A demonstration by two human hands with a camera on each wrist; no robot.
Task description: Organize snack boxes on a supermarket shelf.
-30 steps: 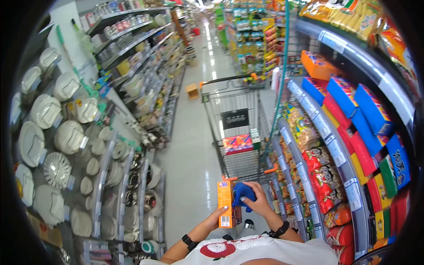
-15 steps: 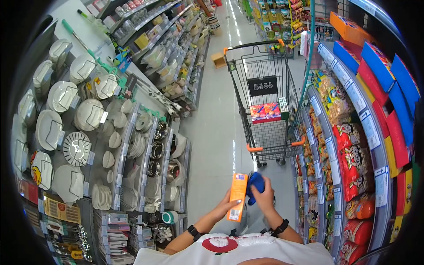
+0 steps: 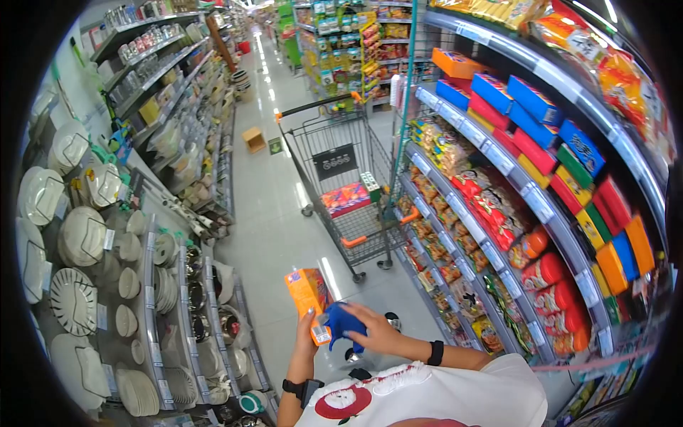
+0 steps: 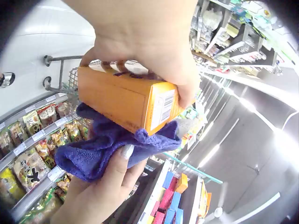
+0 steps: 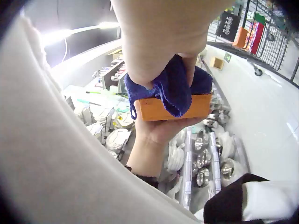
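Observation:
My left hand (image 3: 306, 333) grips an orange box (image 3: 302, 286) in front of my body, its barcode end facing down toward me in the head view. A blue cloth (image 3: 341, 324) is bunched in my right hand (image 3: 376, 330) and lies against the side of the box. Seen from the left wrist, the fingers of my left hand (image 4: 145, 42) wrap over the box (image 4: 114, 95), while the cloth (image 4: 100, 151) is pinched under my right thumb just below. The right wrist view has the cloth (image 5: 175, 88) folded over the box's orange face (image 5: 159, 109).
A shopping cart (image 3: 363, 240) stands ahead, with red boxes (image 3: 346, 198) and a green-and-white pack (image 3: 370, 186) inside. Shelves of bagged snacks (image 3: 491, 206) and coloured boxes (image 3: 530, 146) line the right; plates and bowls (image 3: 75, 302) fill the left. A wooden box (image 3: 253, 139) sits on the aisle floor.
The head view has swung, so the cart stands farther left in it. The box has tilted and turned to show its printed front, and the cloth has shifted toward its lower end.

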